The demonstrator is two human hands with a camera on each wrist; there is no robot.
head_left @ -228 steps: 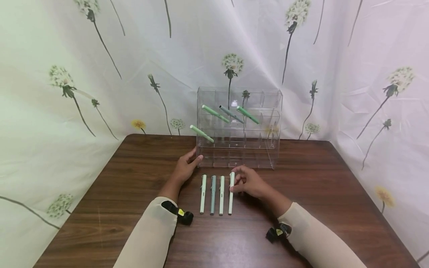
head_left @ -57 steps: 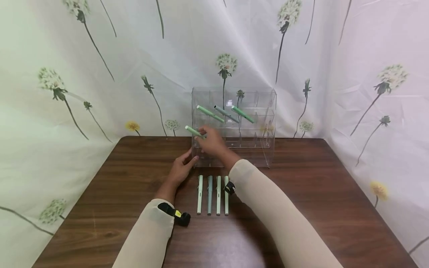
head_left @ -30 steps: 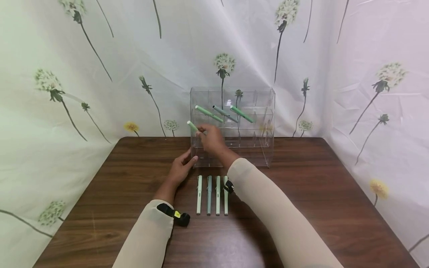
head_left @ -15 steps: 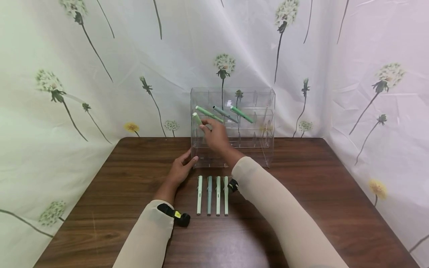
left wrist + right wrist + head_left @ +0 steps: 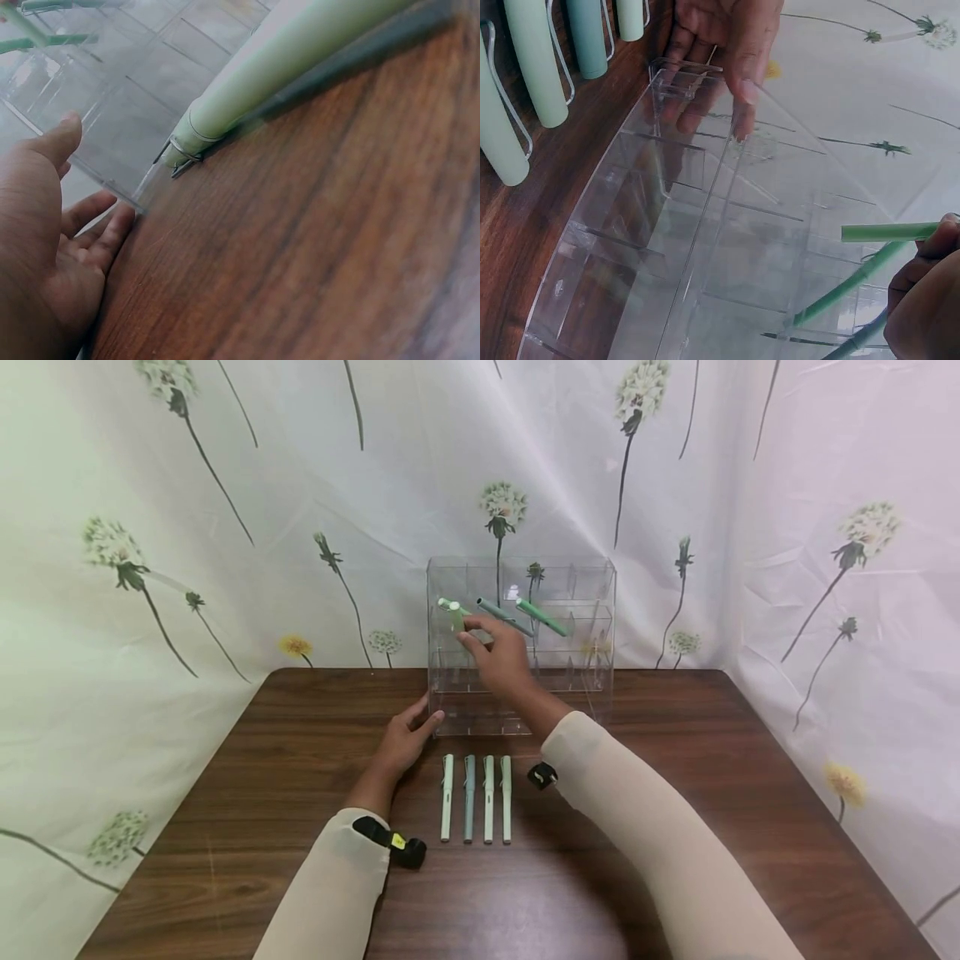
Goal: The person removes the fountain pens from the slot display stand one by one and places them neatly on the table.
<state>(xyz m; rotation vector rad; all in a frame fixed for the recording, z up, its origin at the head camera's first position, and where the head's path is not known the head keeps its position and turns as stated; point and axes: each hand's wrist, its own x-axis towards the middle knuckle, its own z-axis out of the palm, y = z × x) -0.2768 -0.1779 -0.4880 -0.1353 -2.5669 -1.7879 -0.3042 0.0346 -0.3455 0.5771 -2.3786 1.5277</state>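
My right hand (image 5: 501,658) pinches a light green pen (image 5: 456,615) between thumb and fingers, in front of a clear tiered rack (image 5: 558,681). The pen's end points up, close to a green pen (image 5: 847,281) leaning in the rack's upper left. A blue-grey pen (image 5: 504,615) and a darker green pen (image 5: 542,617) lean beside it. At the rack's lower left corner rests my left hand (image 5: 403,742), thumb against the plastic and fingers fairly straight along the side. Several capped pens (image 5: 488,799), pale green and blue-grey, lie in a row before the rack.
The rack stands toward the back of a dark wooden table (image 5: 285,793), near a white curtain (image 5: 360,485) with dandelion prints. Clear dividers split each tier into compartments. A small black camera (image 5: 408,852) sits on the left wrist, another on the right.
My right hand has gone from the rightmost table pen to the rack, taken the light green pen out of a left compartment, and carried it up and right. The left hand keeps its place.
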